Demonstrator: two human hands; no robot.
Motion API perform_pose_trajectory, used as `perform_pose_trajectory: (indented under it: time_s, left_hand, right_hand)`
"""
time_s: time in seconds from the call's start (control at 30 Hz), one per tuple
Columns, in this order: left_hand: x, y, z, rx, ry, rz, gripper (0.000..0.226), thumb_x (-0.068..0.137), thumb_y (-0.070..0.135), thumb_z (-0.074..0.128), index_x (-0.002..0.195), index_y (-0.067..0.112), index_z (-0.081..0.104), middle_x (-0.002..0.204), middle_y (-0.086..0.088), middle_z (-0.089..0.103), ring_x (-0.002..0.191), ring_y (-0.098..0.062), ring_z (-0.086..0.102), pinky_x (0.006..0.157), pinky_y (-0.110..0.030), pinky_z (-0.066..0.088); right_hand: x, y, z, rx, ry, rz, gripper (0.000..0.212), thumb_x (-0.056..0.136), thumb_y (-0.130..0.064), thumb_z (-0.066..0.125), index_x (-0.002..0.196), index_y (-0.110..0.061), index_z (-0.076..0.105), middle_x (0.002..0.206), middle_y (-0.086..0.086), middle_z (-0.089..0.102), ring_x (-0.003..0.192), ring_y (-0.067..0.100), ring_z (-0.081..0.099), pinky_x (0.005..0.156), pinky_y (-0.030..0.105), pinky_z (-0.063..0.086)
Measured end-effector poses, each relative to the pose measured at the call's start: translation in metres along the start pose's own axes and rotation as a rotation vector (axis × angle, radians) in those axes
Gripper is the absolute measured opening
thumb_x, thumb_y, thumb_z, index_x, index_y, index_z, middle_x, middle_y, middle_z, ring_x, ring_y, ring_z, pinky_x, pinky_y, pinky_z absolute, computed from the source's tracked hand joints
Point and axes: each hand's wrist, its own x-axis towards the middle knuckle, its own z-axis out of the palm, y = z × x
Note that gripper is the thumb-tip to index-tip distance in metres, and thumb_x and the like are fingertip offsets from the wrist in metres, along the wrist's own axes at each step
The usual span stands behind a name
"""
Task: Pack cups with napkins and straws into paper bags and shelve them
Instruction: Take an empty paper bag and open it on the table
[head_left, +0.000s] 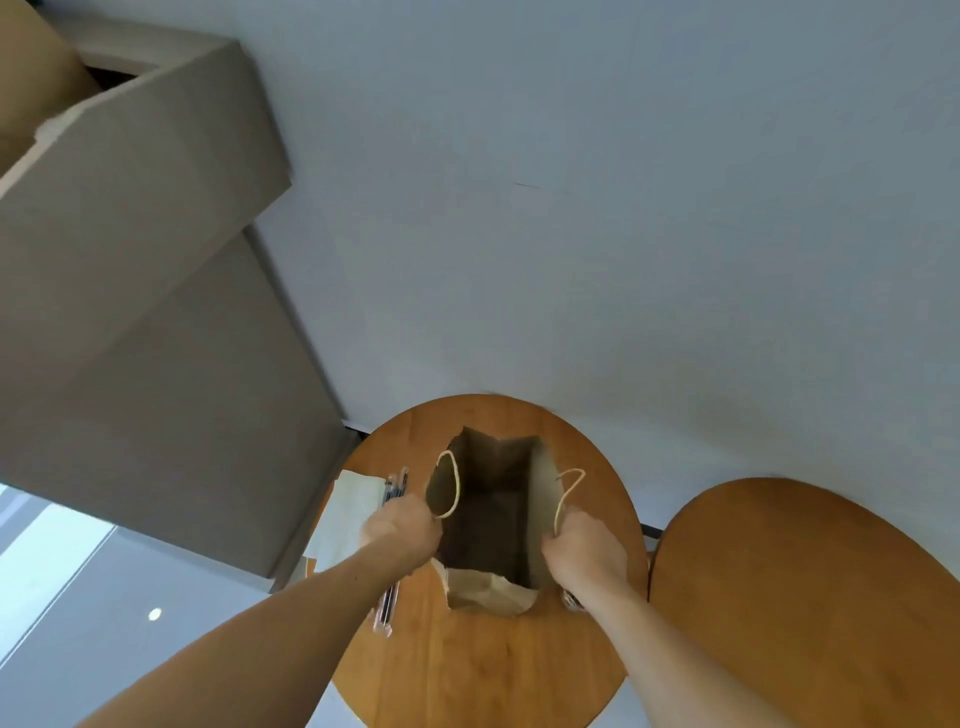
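A brown paper bag (488, 525) stands upright and open on the round wooden table (467, 665); its inside looks dark and I cannot tell what it holds. My left hand (400, 530) grips the bag's left rim beside one rope handle. My right hand (584, 545) grips the right rim at the other rope handle. A stack of white napkins (345, 514) lies left of the bag. Wrapped straws (395, 483) lie between napkins and bag, partly under my left forearm.
A second round wooden table (810, 597) stands close on the right. Grey stepped shelving (156, 338) rises at the left, with a brown paper bag (31, 78) on its top level. A pale wall lies behind the tables.
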Motion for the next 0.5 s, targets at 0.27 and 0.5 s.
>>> perform_pose_trajectory:
  time_s: [0.27,0.5]
  left_hand:
    - [0.0,-0.001,0.012,-0.189,-0.003,0.035,0.019,0.101,0.035,0.046,0.099,0.021,0.06,0.079,0.004,0.063,0.066,-0.012,0.068,0.053,-0.014,0.051]
    - [0.009,-0.009,0.015,-0.252,-0.223,0.17,0.073,0.084,0.052,0.064,0.145,0.025,0.034,0.137,0.0,0.054,0.113,-0.018,0.062,0.092,-0.029,0.055]
  right_hand:
    - [-0.002,0.003,0.006,0.052,-0.032,-0.108,0.012,0.096,-0.04,0.057,0.098,-0.028,0.057,0.082,-0.011,0.063,0.071,0.008,0.064,0.065,0.024,0.057]
    - [-0.001,0.005,0.008,0.104,-0.291,-0.209,0.074,0.085,-0.066,0.057,0.146,-0.03,0.037,0.141,-0.006,0.054,0.124,0.02,0.057,0.098,0.034,0.053]
